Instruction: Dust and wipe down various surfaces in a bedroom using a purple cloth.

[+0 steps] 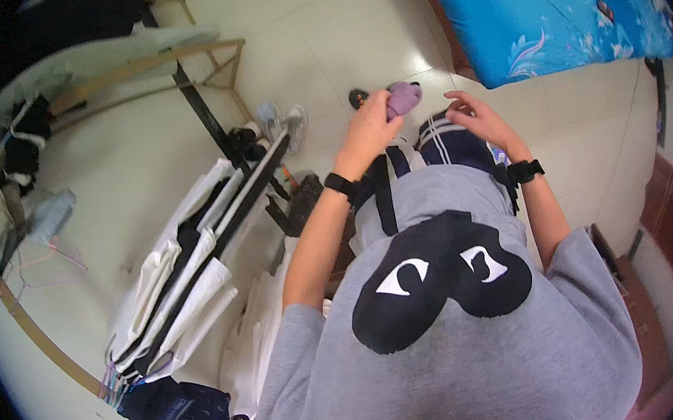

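Note:
My left hand (371,130) is closed round a small bundle of purple cloth (404,99), which sticks out past the fingers in front of my lap. The cloth looks rolled or folded up; its exact kind does not show. To the right of it, apart from the cloth, my right hand (483,120) hangs over my dark striped shorts (452,142). Its fingers are bent and spread, with nothing visible between them. A black band sits on each wrist.
At the left, white and black clothes (188,279) hang on a rail beside a wooden frame (239,64). Shoes (294,120) stand on the tiled floor (325,27) near them. A bed with a blue patterned cover (529,9) lies ahead at the right.

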Demonstrator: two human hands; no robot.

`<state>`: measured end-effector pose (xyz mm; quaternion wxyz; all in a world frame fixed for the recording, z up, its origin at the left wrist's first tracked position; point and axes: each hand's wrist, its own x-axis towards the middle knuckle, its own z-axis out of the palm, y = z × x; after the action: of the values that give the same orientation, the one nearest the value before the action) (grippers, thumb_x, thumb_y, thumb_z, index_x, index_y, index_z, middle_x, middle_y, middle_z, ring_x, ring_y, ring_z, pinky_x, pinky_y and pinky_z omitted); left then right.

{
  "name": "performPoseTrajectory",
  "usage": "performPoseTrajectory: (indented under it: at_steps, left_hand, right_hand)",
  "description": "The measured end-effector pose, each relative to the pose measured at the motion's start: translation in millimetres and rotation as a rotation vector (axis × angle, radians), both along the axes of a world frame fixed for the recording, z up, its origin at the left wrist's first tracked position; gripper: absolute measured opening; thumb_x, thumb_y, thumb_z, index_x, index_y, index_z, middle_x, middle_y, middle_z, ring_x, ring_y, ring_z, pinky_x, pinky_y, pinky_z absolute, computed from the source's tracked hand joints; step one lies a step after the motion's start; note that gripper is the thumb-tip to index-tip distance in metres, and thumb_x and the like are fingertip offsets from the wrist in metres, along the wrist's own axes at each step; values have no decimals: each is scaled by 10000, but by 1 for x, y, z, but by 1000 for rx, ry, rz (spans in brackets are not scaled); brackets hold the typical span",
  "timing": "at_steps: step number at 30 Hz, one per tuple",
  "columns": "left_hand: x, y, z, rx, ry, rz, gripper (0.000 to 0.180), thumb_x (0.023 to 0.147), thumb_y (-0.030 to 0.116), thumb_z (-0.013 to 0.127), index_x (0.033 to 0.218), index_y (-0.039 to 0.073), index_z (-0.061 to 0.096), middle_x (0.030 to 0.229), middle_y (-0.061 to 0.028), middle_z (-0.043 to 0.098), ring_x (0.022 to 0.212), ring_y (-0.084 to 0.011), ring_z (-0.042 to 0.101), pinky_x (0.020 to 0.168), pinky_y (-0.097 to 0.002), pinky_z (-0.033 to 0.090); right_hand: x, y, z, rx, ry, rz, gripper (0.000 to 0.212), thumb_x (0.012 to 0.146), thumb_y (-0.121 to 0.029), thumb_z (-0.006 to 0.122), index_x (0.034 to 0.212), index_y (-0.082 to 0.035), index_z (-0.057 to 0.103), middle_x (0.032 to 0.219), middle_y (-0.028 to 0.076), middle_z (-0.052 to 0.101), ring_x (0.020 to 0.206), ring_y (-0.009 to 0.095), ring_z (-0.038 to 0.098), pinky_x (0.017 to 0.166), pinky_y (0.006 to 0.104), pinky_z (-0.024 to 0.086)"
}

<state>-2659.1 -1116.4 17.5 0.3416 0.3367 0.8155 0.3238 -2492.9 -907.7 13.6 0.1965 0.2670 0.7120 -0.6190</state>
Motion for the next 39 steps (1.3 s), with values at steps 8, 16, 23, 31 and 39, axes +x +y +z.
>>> performPoseTrajectory:
  at_steps: [8,16,23,31,39]
  left_hand:
    - [158,153,-4,-17,-183,-327,396,781,218,597,1097,4,489,946,-213,577,841,-364,571,755,-399,459]
    - [354,331,-52,-169,-497,-666,399,850,205,608,1169,1,483,981,-104,593,849,-166,565,752,-308,463]
    - [398,450,-170,-154,-386,-831,288,902,145,568,1157,14,538,1002,-106,606,841,-179,593,725,-312,489]
    - [292,546,-355,-553,-258,-753,257,889,205,536,974,-35,571,745,-73,610,680,-138,567,636,-273,462]
    - [339,673,-449,-328,-92,-907,283,873,91,488,1139,6,533,773,-75,611,684,-145,564,653,-293,483]
  right_hand:
    - [160,67,-11,-268,0,-395,757,834,-392,670,1428,-112,293,1255,167,500,992,206,571,746,296,506]
    - [380,191,-61,-572,28,-893,639,837,-337,613,1381,-114,365,1239,67,516,1086,177,500,823,319,455]
    - [485,267,-160,-454,-36,-1115,586,829,-292,595,1347,-83,420,1202,64,528,1094,158,509,893,354,437]
    - [516,359,-241,-475,-237,-1590,625,811,-338,631,1329,-48,436,1205,84,530,1117,193,491,868,382,445]
    - [548,399,-415,30,-222,-1480,443,752,-252,659,1070,43,567,1058,192,634,1032,309,602,870,352,463]
